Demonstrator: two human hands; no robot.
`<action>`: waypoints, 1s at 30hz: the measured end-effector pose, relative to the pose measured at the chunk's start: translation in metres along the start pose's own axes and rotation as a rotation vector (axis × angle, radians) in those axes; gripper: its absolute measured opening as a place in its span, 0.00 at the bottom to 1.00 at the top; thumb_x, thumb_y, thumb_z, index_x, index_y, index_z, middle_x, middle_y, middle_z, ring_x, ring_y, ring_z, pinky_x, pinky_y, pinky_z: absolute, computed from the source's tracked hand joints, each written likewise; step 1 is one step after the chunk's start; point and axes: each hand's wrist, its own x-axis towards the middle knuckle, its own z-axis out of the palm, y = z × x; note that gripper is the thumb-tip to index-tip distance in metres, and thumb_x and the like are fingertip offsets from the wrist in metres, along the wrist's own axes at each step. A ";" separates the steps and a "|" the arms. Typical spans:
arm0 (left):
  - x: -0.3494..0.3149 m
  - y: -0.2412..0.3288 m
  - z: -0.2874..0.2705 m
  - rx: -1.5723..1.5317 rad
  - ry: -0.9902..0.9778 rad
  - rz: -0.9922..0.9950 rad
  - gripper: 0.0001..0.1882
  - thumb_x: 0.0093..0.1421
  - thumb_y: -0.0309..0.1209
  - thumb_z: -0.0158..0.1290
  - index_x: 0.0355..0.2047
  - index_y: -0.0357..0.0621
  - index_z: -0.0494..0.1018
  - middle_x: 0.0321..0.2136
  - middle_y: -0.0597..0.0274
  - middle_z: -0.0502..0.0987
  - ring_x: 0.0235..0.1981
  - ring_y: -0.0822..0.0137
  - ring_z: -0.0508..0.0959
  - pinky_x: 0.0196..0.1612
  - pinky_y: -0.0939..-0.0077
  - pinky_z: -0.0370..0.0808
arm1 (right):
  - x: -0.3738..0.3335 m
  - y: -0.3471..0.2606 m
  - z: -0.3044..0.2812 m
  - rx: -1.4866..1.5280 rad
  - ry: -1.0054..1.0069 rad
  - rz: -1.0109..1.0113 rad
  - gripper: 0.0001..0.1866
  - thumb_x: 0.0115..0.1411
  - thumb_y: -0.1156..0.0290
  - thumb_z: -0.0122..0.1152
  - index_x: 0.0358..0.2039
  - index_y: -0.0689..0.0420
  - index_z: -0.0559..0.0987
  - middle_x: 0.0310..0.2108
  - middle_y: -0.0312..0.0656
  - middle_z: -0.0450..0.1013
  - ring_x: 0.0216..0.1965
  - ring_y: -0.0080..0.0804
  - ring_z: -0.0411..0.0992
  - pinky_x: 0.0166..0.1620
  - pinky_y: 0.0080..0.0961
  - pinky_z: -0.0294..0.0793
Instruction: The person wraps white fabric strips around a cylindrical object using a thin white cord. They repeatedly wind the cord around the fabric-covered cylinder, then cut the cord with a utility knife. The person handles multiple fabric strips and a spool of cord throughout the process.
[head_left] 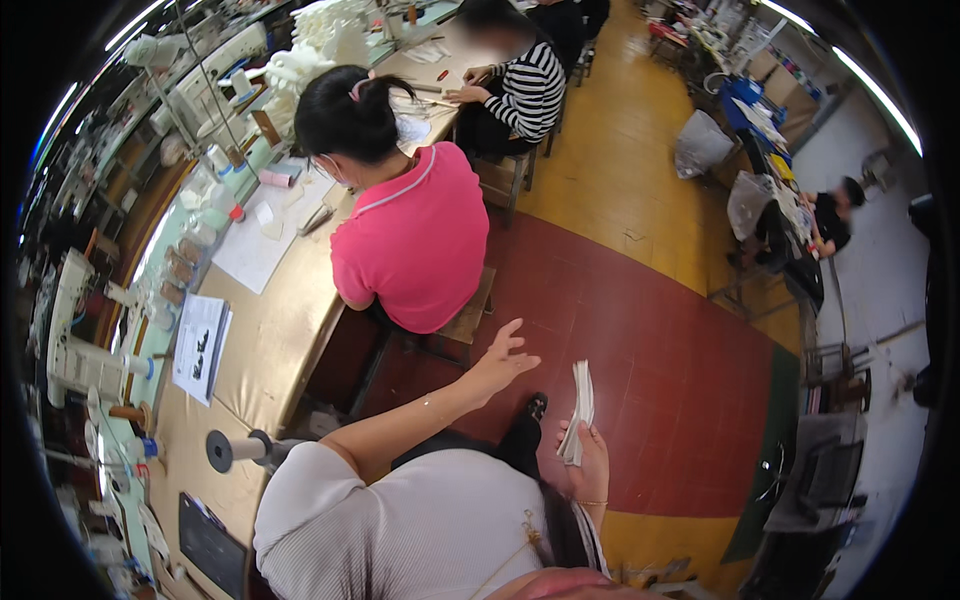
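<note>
My right hand is closed round the lower end of a bundle of thin off-white strips. The bundle stands roughly upright, its layers slightly fanned; whether they are cloth or paper I cannot tell. My left hand reaches out over the floor with fingers spread and nothing in it. It is apart from the bundle, close behind the back of a seated person in a pink shirt.
A long tan worktable runs along the left, bearing a booklet, jars and thread spools. A large white spool sits by my left elbow. Another person in stripes works farther along. Plastic bags stand at the right.
</note>
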 end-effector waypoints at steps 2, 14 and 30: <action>0.033 0.000 0.023 0.008 0.040 0.018 0.46 0.67 0.33 0.57 0.75 0.56 0.40 0.67 0.47 0.54 0.64 0.60 0.64 0.63 0.60 0.62 | 0.034 -0.032 -0.024 0.007 -0.025 0.042 0.16 0.73 0.67 0.52 0.57 0.60 0.74 0.40 0.46 0.80 0.35 0.33 0.80 0.37 0.30 0.82; 0.165 0.057 0.075 -0.032 0.406 -0.013 0.43 0.67 0.33 0.57 0.75 0.53 0.44 0.66 0.46 0.58 0.61 0.59 0.69 0.62 0.65 0.68 | 0.288 -0.233 -0.057 -0.101 -0.269 0.202 0.17 0.73 0.65 0.53 0.58 0.59 0.72 0.44 0.45 0.79 0.38 0.33 0.79 0.38 0.30 0.81; 0.347 0.178 -0.022 -0.078 0.555 0.097 0.37 0.68 0.34 0.57 0.72 0.46 0.52 0.57 0.50 0.69 0.57 0.64 0.72 0.59 0.73 0.70 | 0.553 -0.281 0.146 -0.302 -0.557 0.484 0.19 0.72 0.67 0.54 0.61 0.55 0.71 0.47 0.45 0.78 0.42 0.35 0.79 0.42 0.35 0.83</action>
